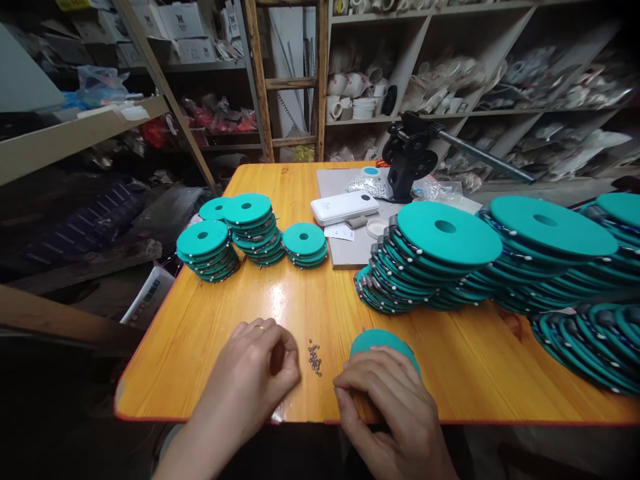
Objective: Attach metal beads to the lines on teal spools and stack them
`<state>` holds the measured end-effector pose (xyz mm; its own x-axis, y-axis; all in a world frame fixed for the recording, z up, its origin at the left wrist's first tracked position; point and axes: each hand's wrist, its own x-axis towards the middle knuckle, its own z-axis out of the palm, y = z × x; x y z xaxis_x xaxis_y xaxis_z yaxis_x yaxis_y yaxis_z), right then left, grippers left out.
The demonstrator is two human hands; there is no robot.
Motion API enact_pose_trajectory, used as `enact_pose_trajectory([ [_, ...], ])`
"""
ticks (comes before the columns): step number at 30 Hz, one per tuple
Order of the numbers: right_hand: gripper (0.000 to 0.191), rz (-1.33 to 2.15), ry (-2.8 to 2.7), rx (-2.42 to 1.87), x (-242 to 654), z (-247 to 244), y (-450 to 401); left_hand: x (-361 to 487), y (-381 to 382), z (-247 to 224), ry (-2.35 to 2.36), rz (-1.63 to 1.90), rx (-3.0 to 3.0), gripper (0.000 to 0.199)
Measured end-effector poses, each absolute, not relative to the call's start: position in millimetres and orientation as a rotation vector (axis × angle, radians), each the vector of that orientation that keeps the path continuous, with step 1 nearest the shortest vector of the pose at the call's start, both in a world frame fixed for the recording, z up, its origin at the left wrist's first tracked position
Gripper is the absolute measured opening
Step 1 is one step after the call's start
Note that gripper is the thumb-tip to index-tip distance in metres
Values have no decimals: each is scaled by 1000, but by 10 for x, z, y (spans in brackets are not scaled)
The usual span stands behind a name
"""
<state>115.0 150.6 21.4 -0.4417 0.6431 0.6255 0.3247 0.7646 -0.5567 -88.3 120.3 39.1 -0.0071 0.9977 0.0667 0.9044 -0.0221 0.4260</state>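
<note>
Near the front edge of the wooden table [280,313], a small pile of tiny metallic beads [315,360] lies between my hands. Left of the beads, my left hand [257,367] has its thumb and forefinger pinched together; whatever they hold is too small to make out. My right hand [387,400] is on the right, over the near part of a teal foam disc [383,341]. Its thumb and forefinger come close together, and anything between them cannot be made out. The disc's lower part is hidden under that hand.
Stacks of teal discs stand at the back left [203,243] and along the right [445,233]. Behind them are a white power bank [345,208] on a grey board [345,257] and a black hand press [410,160]. Shelves and a wooden ladder [291,84] rise beyond.
</note>
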Motion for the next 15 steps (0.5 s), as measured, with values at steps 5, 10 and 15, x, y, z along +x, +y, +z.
enact_pose_trajectory([
  [5,14,454,-2058,-727,1153,214,1510,-1257,951,569,2234,293,2178,21],
  [10,14,460,-2052,-738,1142,233,1505,-980,1104,541,1867,709,2447,37],
  [15,15,470,-2050,-730,1141,247,1510,-812,1337,279,1723,755,2351,22],
])
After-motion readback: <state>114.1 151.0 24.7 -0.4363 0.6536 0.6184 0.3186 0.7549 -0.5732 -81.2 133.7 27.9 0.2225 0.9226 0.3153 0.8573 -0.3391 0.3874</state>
